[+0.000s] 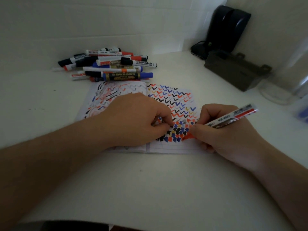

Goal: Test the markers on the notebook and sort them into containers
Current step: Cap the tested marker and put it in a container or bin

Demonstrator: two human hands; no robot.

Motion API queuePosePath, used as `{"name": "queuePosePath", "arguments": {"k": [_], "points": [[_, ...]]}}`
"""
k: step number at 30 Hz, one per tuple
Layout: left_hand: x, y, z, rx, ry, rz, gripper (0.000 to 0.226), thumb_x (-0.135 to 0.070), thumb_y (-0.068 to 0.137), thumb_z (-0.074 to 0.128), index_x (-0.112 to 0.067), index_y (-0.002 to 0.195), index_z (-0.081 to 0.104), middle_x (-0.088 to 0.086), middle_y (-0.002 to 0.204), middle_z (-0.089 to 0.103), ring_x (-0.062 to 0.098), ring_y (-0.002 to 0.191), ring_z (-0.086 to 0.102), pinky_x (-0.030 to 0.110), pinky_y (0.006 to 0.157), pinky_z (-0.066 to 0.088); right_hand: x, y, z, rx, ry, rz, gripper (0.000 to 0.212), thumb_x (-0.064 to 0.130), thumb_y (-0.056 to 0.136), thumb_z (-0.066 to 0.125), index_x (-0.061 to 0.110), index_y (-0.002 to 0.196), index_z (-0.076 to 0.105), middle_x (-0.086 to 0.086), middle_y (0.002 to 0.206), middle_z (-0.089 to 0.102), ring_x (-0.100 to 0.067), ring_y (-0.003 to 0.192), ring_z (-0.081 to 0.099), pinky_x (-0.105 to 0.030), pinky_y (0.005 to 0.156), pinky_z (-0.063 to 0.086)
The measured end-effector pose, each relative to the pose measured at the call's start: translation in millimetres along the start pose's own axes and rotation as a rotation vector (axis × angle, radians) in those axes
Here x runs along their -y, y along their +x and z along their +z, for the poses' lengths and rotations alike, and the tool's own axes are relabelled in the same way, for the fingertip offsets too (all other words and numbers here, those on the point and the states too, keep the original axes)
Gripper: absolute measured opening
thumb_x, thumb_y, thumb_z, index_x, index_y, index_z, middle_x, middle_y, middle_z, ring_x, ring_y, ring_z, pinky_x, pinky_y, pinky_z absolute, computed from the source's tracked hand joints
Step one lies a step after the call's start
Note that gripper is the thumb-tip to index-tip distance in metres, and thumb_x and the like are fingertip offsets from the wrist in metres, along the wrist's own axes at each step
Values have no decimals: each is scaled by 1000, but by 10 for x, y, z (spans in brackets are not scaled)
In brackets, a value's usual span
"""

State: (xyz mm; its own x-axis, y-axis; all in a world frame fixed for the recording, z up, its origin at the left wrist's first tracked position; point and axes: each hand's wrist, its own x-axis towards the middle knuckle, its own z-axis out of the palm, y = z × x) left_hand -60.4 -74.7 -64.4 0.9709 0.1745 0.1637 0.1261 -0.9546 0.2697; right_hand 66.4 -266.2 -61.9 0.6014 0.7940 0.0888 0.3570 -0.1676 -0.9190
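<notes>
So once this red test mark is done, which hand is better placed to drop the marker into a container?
Right, probably. The right hand already grips the red marker, and the clear container stands on its side. The left hand rests on the notebook.

Black speaker (pixel 228 29) behind dark box (pixel 236 72) on white table (pixel 150 189).

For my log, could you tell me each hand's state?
Left hand: fingers curled, resting on the notebook.
Right hand: grips a red marker.
</notes>
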Motion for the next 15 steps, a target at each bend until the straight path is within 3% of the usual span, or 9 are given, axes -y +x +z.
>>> {"name": "queuePosePath", "arguments": {"k": [4,6,8,10,12,15], "points": [[-15,-25,-7,0,0,-8,30,-60,88,44,-54,109,65,-20,68,57,-3,68,52,26,59,34,-27,21,-6,29,-10,-8,25,-7,83,71,-2,64,55,-6,50,58,-15,43,48,-24,41,39],[-14,-51,-8,-16,-102,0,23,-45,98,46,-52,119,54,-18,76,56,-1,73,52,29,61,38,-48,53,-47,8,172,21,31,-8,83,72,5,61,54,-6,47,51,-14,38,41,-19,39,32],[-3,-74,-27,-21,-294,-9,32,-25,105,43,-45,129,39,-17,94,57,2,84,54,29,68,46,-53,72,-112,24,446,44,28,-5,78,78,10,67,57,-5,47,45,-14,38,32,-17,39,22],[27,-74,-45,-47,-371,-6,37,-15,106,43,-41,130,31,-19,109,61,1,95,59,25,78,52,-53,90,-176,73,613,40,22,9,71,84,14,77,62,-4,54,45,-14,44,33,-19,41,20],[48,-53,-52,-58,-402,10,34,-15,105,50,-38,123,32,-25,115,66,-3,104,62,17,83,51,-58,114,-230,138,679,32,27,25,68,86,15,86,68,-5,63,50,-17,51,38,-22,44,23],[53,-25,-45,-7,-415,16,22,-30,100,58,-37,114,43,-27,115,70,-9,105,63,11,85,50,-81,146,-286,208,749,75,41,38,66,72,10,96,74,-9,70,58,-22,57,41,-27,48,23]]}}
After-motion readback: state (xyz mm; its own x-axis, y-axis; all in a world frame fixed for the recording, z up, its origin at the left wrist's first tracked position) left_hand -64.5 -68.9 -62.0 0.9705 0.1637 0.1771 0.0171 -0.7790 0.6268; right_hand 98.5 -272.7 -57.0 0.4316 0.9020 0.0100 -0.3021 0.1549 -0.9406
